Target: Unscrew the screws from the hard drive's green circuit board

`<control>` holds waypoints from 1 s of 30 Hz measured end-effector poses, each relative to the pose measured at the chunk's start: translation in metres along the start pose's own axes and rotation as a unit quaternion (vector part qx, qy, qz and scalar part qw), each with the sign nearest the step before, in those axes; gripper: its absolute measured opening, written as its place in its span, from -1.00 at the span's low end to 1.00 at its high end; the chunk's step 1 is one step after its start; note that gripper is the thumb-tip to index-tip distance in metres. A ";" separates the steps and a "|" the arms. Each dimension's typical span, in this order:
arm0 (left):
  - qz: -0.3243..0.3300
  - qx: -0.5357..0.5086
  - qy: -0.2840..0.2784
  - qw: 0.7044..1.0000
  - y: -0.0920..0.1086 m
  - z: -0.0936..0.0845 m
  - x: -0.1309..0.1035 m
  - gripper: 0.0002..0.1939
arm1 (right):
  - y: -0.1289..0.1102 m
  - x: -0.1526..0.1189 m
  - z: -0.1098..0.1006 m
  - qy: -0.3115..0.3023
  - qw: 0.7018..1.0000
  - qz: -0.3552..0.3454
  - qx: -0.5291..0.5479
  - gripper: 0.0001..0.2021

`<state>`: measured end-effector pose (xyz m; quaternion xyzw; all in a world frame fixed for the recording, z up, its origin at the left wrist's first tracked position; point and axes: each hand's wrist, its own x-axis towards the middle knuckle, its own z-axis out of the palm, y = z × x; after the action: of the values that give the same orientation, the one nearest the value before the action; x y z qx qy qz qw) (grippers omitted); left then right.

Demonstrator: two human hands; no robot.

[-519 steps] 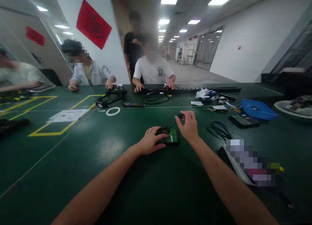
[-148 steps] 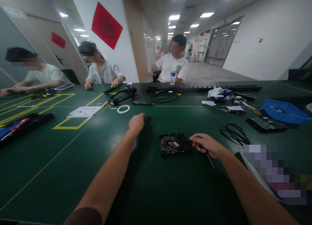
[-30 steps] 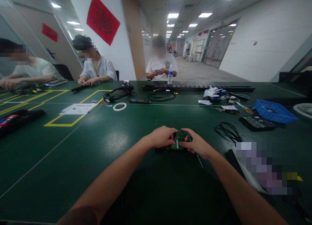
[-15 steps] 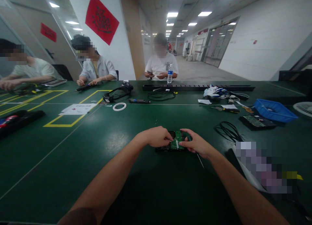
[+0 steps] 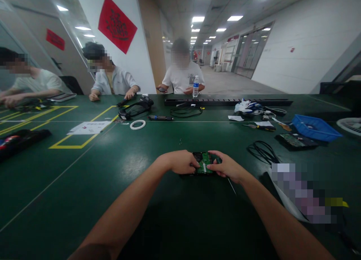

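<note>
A hard drive (image 5: pixel 197 157) lies on the green table in front of me, its green circuit board (image 5: pixel 205 165) facing up. From the left, my left hand (image 5: pixel 182 161) reaches over the drive with curled fingers, the fingertips on the board's left edge. My right hand (image 5: pixel 229 166) is at the drive's right side, thumb and index finger on the board and its far corner. That same hand keeps a screwdriver (image 5: pixel 231 186) tucked in its fingers, the thin shaft pointing down toward me. Several tiny screws (image 5: pixel 181 141) lie just beyond the drive.
At right are a coiled black cable (image 5: pixel 263 151), another drive (image 5: pixel 296 140), a blue basket (image 5: pixel 317 127) and pliers (image 5: pixel 262 127). Farther off are a white tape roll (image 5: pixel 137 125), a black headset (image 5: pixel 138 108), a water bottle (image 5: pixel 195 87) and a long black rail (image 5: pixel 225 102). Three people sit across the table.
My left hand has shifted slightly along the board, showing more of the drive's dark round part. My right hand stays put. The person at far left-centre has moved a hand with a dark tool rightward.
</note>
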<state>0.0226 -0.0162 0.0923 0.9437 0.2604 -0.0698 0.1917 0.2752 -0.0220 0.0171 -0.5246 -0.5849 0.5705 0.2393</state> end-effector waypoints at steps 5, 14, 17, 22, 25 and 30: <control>0.004 0.001 0.001 1.000 0.001 0.000 0.000 -0.77 | -0.001 0.000 0.000 0.003 1.000 0.002 0.002 -0.17; -0.043 -0.016 0.027 0.999 0.004 0.010 0.009 -0.64 | -0.006 -0.002 0.001 0.000 1.000 0.001 -0.001 -0.18; -0.046 0.008 0.025 0.999 0.006 0.012 0.010 -0.64 | -0.006 -0.003 0.002 0.001 1.000 0.000 0.002 -0.17; -0.043 0.029 0.023 0.998 0.007 0.011 0.009 -0.67 | -0.004 0.001 0.004 0.020 1.000 0.002 -0.007 -0.26; -0.042 0.038 0.025 0.998 0.006 0.010 0.009 -0.70 | -0.006 0.002 0.005 0.043 0.999 0.018 0.010 -0.41; -0.041 0.036 0.012 0.998 0.006 0.010 0.008 -0.72 | -0.008 0.002 0.004 0.041 0.999 0.021 0.015 -0.42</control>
<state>0.0324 -0.0209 0.0827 0.9392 0.2985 -0.0754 0.1518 0.2687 -0.0205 0.0232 -0.5560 -0.5549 0.5619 0.2593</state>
